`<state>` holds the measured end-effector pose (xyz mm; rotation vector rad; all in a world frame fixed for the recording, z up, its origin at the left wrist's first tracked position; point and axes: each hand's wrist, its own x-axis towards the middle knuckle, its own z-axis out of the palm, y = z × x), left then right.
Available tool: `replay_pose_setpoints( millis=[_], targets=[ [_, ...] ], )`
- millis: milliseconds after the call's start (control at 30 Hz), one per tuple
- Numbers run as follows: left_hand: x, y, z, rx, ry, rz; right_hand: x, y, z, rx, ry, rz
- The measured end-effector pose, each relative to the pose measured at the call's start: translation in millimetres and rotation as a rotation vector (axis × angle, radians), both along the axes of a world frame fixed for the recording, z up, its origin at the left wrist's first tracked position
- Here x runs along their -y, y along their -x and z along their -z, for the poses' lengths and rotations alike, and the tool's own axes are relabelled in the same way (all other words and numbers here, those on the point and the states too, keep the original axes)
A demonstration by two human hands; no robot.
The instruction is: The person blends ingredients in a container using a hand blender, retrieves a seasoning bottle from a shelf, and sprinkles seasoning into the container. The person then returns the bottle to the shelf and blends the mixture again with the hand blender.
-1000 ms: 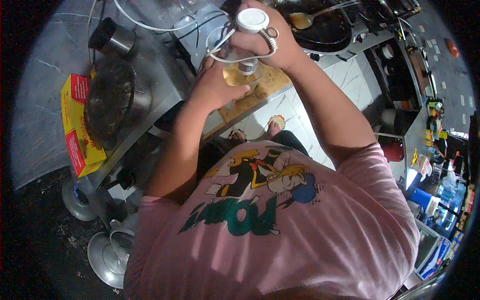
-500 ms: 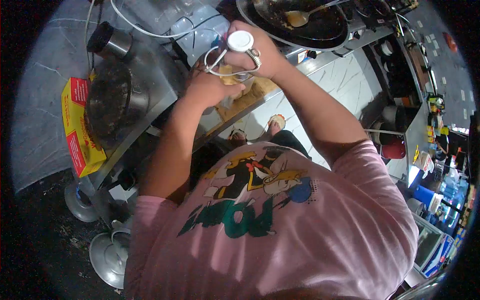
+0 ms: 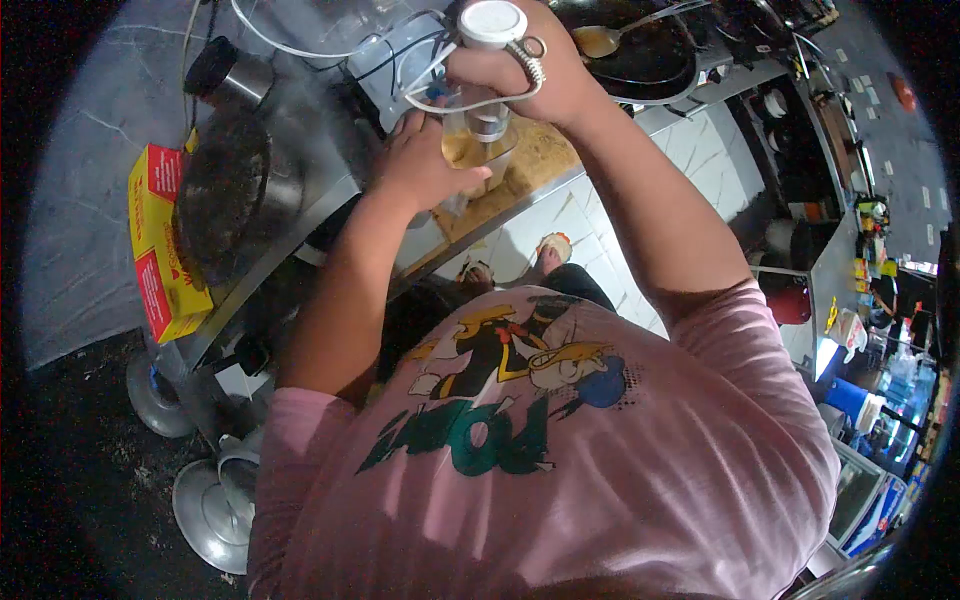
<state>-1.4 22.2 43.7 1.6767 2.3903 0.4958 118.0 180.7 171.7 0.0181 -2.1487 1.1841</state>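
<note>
While our right hand (image 3: 520,75) is closing its fingers tightly round the white-capped hand blender (image 3: 493,22), shaft pointing down, we are cupping the clear container (image 3: 492,163) between left thumb and spread fingers (how firmly, we cannot tell). Both our forearms are reaching forward, our left hand (image 3: 415,168) steadying the container on the brown board (image 3: 550,155).

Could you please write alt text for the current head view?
Right hand holds a likely hand blender, its end pointing into a clear container with yellowish contents; the left hand steadies the container over a brown board.
</note>
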Motion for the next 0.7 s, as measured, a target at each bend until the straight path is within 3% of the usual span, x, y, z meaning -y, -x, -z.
replay_pose_setpoints(
  millis=[300,367,400,433,533,700],
  targets=[
    [0,3,0,0.082,0.02,0.006,-3,-1,13,-0.008,-0.004,-0.027],
    [-1,4,6,0.107,-0.06,0.014,-3,-1,26,0.062,0.06,0.013],
    [0,4,4,0.107,-0.057,0.015,-8,7,38,0.043,-0.126,0.066],
    [-1,4,1,0.142,-0.03,0.029,-8,6,53,0.043,-0.125,0.067],
    [-1,3,-6,0.235,0.006,0.065,3,4,68,0.057,0.031,0.08],
    [-2,7,-1,0.288,0.029,0.144,-5,10,64,0.09,-0.063,0.141]
  ],
)
